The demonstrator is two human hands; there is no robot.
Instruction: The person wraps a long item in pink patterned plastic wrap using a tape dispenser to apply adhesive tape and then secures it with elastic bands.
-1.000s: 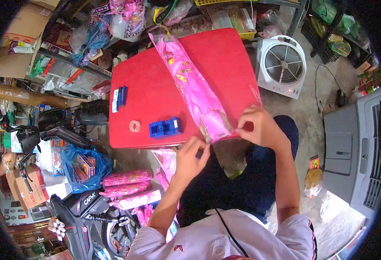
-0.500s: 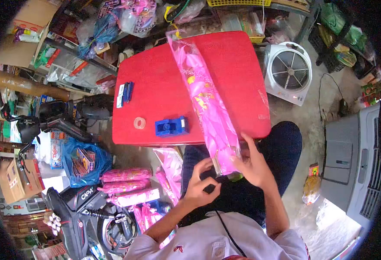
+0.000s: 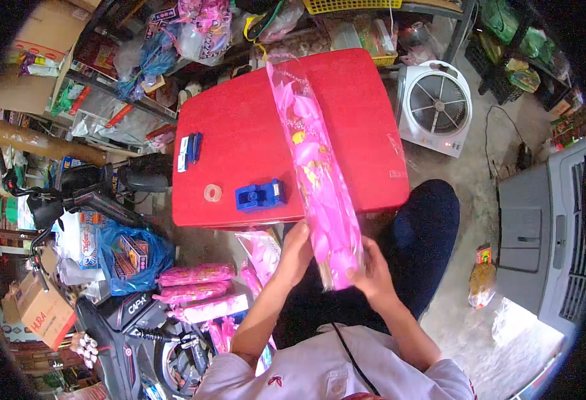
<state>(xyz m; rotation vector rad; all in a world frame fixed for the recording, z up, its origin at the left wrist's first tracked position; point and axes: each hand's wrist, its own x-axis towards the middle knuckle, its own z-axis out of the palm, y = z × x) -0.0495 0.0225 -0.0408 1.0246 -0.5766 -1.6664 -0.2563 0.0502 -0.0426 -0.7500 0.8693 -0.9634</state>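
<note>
A long pink package (image 3: pixel 316 170) in clear plastic wrap, with yellow bits showing midway, lies tilted across the red table (image 3: pixel 233 120), its near end reaching past the front edge over my lap. My left hand (image 3: pixel 295 255) is against its left side near that end, the fingers partly hidden by the package. On the opposite side my right hand (image 3: pixel 373 272) grips the lower end, thumb on top. To the left on the table sit a blue tape dispenser (image 3: pixel 260 195) and a roll of tape (image 3: pixel 212 193). Farther back lie a dark blue slim object (image 3: pixel 196 145) and a small white-and-blue box (image 3: pixel 184 155).
A box fan (image 3: pixel 438 103) stands right of the table. Several pink wrapped packages (image 3: pixel 196 275) are piled at lower left beside a blue plastic bag (image 3: pixel 153 240) and a motorbike (image 3: pixel 140 320). A grey cabinet-like unit (image 3: pixel 526 233) is at the right.
The package's near end has come lower, toward me. My left hand has moved up from a curled pose beside the end to its left side; my right hand has shifted down along the edge.
</note>
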